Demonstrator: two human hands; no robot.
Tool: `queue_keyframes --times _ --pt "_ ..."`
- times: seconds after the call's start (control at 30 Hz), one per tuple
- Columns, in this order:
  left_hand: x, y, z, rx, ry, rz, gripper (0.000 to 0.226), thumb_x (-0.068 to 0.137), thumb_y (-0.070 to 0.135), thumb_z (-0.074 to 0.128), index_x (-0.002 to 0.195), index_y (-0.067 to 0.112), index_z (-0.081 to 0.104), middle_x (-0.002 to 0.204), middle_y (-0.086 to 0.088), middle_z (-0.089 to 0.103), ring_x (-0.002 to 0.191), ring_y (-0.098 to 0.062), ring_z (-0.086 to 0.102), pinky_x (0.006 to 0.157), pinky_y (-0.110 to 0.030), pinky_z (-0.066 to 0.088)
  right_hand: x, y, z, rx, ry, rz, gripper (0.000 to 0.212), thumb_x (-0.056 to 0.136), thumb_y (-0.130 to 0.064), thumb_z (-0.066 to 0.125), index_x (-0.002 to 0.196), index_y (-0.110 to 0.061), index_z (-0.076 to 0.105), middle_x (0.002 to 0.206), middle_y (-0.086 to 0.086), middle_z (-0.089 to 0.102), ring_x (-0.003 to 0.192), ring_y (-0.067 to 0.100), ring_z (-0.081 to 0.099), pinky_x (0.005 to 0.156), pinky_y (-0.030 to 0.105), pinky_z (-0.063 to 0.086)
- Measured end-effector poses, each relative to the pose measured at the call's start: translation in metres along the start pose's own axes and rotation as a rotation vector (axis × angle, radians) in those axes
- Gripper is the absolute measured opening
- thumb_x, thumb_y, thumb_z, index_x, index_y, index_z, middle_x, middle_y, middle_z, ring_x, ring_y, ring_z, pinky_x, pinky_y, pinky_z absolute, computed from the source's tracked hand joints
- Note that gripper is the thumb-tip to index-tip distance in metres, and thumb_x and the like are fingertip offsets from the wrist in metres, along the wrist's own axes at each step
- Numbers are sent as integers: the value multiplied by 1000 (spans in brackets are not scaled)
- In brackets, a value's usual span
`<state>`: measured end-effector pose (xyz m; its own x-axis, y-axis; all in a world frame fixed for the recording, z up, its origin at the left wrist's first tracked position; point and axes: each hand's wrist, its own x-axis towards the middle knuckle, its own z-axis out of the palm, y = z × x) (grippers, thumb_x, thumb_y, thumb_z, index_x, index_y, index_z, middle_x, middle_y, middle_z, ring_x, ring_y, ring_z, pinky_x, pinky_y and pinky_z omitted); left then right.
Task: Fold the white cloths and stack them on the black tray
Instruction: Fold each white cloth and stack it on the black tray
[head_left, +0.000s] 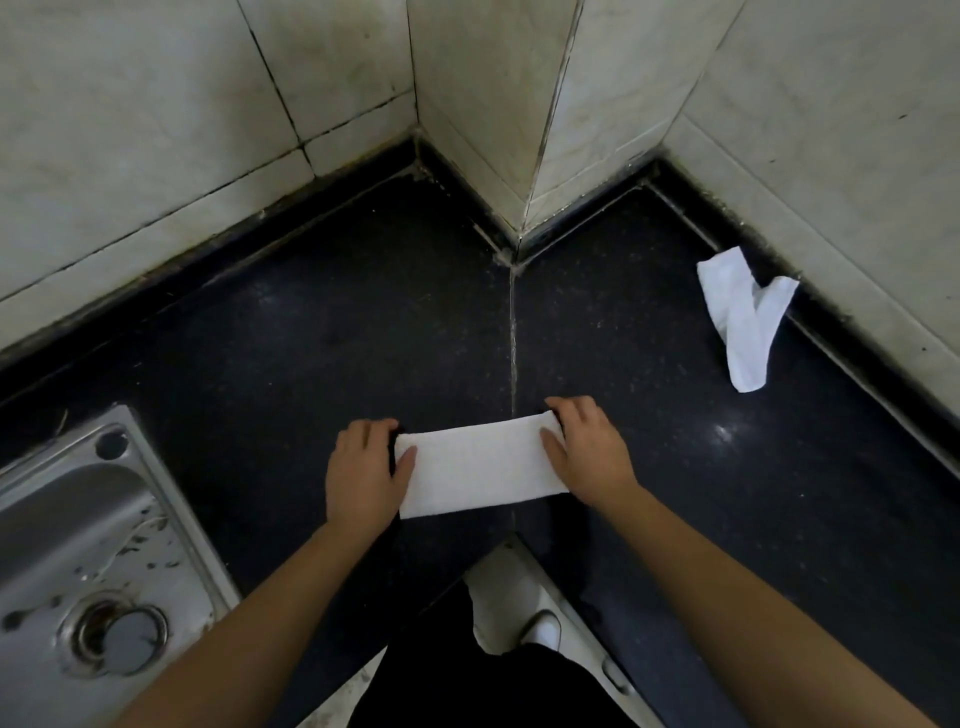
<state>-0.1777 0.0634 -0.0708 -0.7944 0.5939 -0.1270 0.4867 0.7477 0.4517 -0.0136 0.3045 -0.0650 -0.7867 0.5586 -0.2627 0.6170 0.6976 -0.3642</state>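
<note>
Right of the steel sink (78, 545), the left hand (363, 478) grips 1 end of a folded white cloth (480, 467) lying flat on the dark countertop (311, 338). The right hand (584, 452) grips its other end. A crumpled white cloth (743, 322) lies far right, beside the tiled wall (831, 130).

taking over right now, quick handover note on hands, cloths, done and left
Hands: left hand grips the left end of the folded cloth, right hand its right end; it lies flat on the dark counter.
A loose cloth lies crumpled near the right wall.
Done: one cloth folded into a strip.
Left: finish it, fold the loose cloth, stack both; no tray is visible.
</note>
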Motion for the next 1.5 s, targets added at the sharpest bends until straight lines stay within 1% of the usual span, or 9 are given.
queue_keyframes --times 0.17,0.33,0.6,0.73,0.83,0.97,1.13,1.27,1.5 --pt "-18 -8 17 383 -213 478 64 100 48 30 152 11 33 161 -16 23 148 -31 23 113 -53 27 -25 2 23 -360 -97 -444 64 102 -53 30 157 -21 24 165 16 13 151 35 18 120 50 22" --pt "-6 -29 24 494 -377 468 74 100 62 8 158 16 9 166 -11 0 153 -27 3 116 -59 14 -26 14 40 -417 -218 -358 74 100 -68 12 160 -27 -1 165 14 -14 152 32 -14 121 57 7" --pt "-7 -27 20 507 -444 467 77 99 66 7 158 17 5 165 -12 -2 152 -28 1 116 -60 12 -31 9 33 -383 -241 -329 78 98 -71 14 159 -26 -8 164 12 -22 151 29 -20 123 53 -2" --pt "-1 -9 11 447 -343 391 71 100 58 23 151 10 32 156 -15 33 145 -31 31 113 -58 31 -52 1 26 -100 -62 -39 74 99 -61 33 157 -18 20 164 13 14 150 31 15 121 47 22" --pt "22 20 8 351 -184 493 51 95 36 50 137 7 52 133 -14 57 121 -32 56 96 -51 48 -65 0 23 80 68 260 61 95 -54 53 143 -17 46 136 7 49 121 27 50 97 42 48" --pt "58 74 22 296 -227 717 58 81 8 73 136 8 55 128 -12 60 111 -31 61 87 -44 53 -73 0 23 219 21 500 50 91 -56 60 128 -24 58 123 0 54 109 20 58 83 36 53" --pt "82 135 43 568 -484 1018 81 86 -7 54 156 16 20 162 -4 17 148 -25 16 116 -42 28 -72 -8 22 231 27 538 34 93 -48 63 118 -25 66 117 0 58 94 18 63 72 28 48" --pt "90 158 51 691 -468 1227 65 84 -1 56 145 16 41 143 -6 42 133 -25 37 106 -38 36 -70 -6 22 367 -7 587 25 90 -42 67 108 -24 68 113 -1 60 94 17 63 78 28 51" --pt "99 166 33 506 -527 1005 34 93 9 51 123 19 63 123 -2 53 115 -21 47 96 -34 41 -63 3 -6 659 72 590 10 86 -29 73 94 -29 68 85 -15 66 82 4 63 74 19 50"
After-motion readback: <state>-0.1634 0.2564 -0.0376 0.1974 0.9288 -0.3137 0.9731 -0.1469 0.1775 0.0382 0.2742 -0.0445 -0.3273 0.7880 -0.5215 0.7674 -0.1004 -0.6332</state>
